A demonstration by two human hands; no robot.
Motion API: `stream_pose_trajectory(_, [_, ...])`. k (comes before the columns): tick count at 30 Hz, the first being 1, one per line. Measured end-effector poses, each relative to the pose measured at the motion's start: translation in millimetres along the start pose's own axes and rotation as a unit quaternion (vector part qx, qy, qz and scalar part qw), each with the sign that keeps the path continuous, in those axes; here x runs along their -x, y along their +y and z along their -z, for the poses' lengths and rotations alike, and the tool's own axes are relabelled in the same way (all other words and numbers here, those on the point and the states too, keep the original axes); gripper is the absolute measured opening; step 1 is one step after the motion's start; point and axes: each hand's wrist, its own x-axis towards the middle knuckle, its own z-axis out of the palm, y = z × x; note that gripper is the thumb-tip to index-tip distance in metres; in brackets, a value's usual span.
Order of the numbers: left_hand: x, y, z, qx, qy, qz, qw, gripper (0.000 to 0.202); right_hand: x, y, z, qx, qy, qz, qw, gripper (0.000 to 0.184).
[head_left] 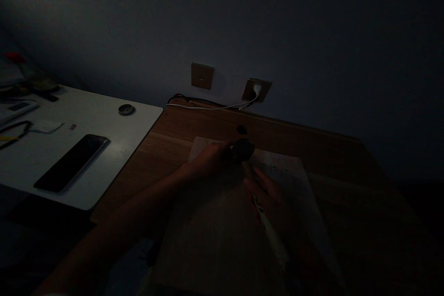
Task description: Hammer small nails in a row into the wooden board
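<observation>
The room is very dim. My left hand [211,159] reaches forward, its fingers closed round a dark round object [243,149] at the far edge of a pale cutting board [211,240]. My right hand [275,201] lies over the board, closed on a long thin knife [268,229] with a pale handle. The knife's tip points toward the round object. The dark hides finer detail of both.
The board lies on a brown wooden table [180,134]. On a white table [104,120] to the left are a black phone [71,162], a small round lid [126,109] and cables. A white charger [257,89] is plugged into the wall. A small dark spot [242,129] lies behind the board.
</observation>
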Motion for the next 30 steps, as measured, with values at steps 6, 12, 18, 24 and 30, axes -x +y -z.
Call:
stream_pose_trajectory(6, [-0.1,-6.1,-2.5,0.004,0.011,0.001,1.0,0.044,-3.6,2.3,1.2,0.003,-0.007,0.013,1.0,0.046])
stream_pose_trajectory(12, [0.8,-7.3,-0.8,0.003,0.0,0.009,1.0,0.046,-3.8,3.8,0.9,-0.009,-0.02,-0.003,1.0,0.05])
stream_pose_trajectory(18, [1.5,-5.8,0.8,0.003,-0.004,0.014,1.0,0.048,-4.9,1.5,1.0,0.012,-0.002,0.038,0.999,0.035])
stream_pose_trajectory(24, [1.2,-3.5,1.2,-0.001,-0.009,0.018,1.0,0.049,-5.9,2.0,2.1,0.005,-0.01,0.043,0.999,0.035])
stream_pose_trajectory(30, [2.8,-3.9,6.9,-0.026,-0.029,0.014,0.999,0.054,1.2,-1.3,4.2,-0.001,0.0,0.02,1.0,0.043])
